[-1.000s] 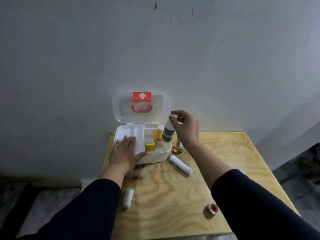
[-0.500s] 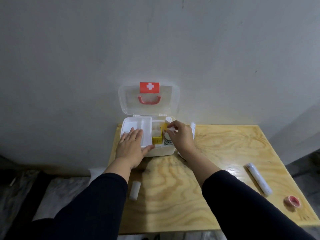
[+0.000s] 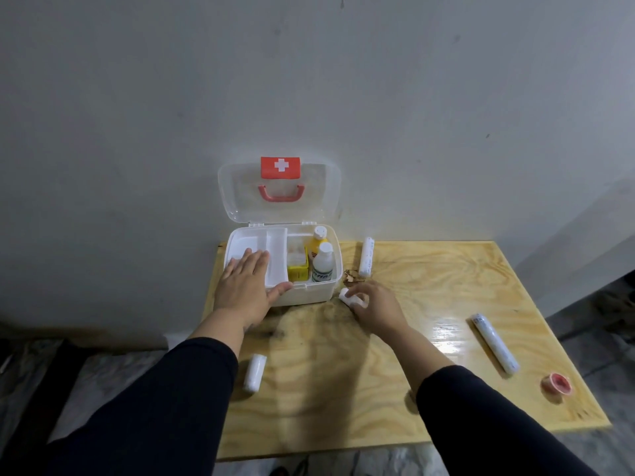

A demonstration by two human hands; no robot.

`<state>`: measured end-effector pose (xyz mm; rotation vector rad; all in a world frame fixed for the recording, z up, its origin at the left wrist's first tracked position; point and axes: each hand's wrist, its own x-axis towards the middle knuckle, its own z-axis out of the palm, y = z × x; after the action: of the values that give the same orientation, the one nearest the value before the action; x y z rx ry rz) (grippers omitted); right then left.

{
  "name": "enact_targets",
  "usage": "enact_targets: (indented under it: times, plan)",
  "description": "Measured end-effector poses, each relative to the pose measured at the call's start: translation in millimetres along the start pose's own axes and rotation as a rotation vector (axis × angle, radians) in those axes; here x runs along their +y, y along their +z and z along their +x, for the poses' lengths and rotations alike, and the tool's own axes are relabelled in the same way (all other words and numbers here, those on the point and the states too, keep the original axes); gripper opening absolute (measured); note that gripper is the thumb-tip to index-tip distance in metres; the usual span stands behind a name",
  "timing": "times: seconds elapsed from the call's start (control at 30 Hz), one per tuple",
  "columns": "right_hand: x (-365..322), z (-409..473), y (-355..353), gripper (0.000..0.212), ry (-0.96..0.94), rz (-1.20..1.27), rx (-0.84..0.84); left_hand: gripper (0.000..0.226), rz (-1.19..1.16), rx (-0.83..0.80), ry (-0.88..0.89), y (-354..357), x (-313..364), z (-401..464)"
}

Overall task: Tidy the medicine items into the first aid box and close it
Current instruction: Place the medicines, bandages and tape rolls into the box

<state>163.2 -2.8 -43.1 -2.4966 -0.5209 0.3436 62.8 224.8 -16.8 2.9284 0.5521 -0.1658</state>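
Near edge of plywood table (image 3: 395,400): a short white bandage roll (image 3: 254,372) lies loose by the left sleeve. At right, well apart, a long wrapped roll (image 3: 494,343) and a pink tape ring (image 3: 556,383), glossy, round, open-centred.

Mid-table: right hand (image 3: 372,302) has left the box since a second ago, when it was lowering the white bottle in. Its fingers are now curled around a small white roll (image 3: 346,293) on the wood just right of the box; a grip, not yet a lift.

Left hand (image 3: 245,281) is spread flat, palm down on the white inner tray (image 3: 261,240), thumb over the front rim, steadying the first aid box (image 3: 309,293).

Inside, right compartment: white bottle (image 3: 323,262) upright, yellow bottle (image 3: 318,240) behind it, yellow carton (image 3: 298,272) beside. So the bottle is stowed and rolls come next. Four items remain outside, plus the one held.

Farther: another long roll (image 3: 366,257) beside the box. Clear hard-plastic lid (image 3: 240,194) stands open against the wall, with red handle and cross label.
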Motion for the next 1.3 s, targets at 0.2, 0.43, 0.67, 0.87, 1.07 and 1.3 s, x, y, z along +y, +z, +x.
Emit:
enact_targets:
  times: [0.2,0.43,0.67,0.87,1.07,1.3]
  plan:
    - [6,3,2,0.022,0.014,0.015,0.007,0.086,0.005,0.006,0.008,1,-1,0]
    - [-5,53,-34,0.028,0.142,0.182,0.234,0.11,-0.03,0.027,0.0,0,0,-3]
    - [-11,99,-19,0.036,0.359,0.29,0.297,0.122,-0.007,0.072,0.0,5,-2,1]
    - [-12,96,-14,0.04,0.375,0.367,0.34,0.131,0.005,0.074,0.0,5,-2,2]
    - [-34,79,-52,0.038,0.211,0.496,0.367,0.123,-0.01,0.04,0.016,1,-3,2]
    - [-98,53,-79,0.038,0.039,0.603,0.405,0.101,-0.03,-0.014,0.012,-6,0,1]
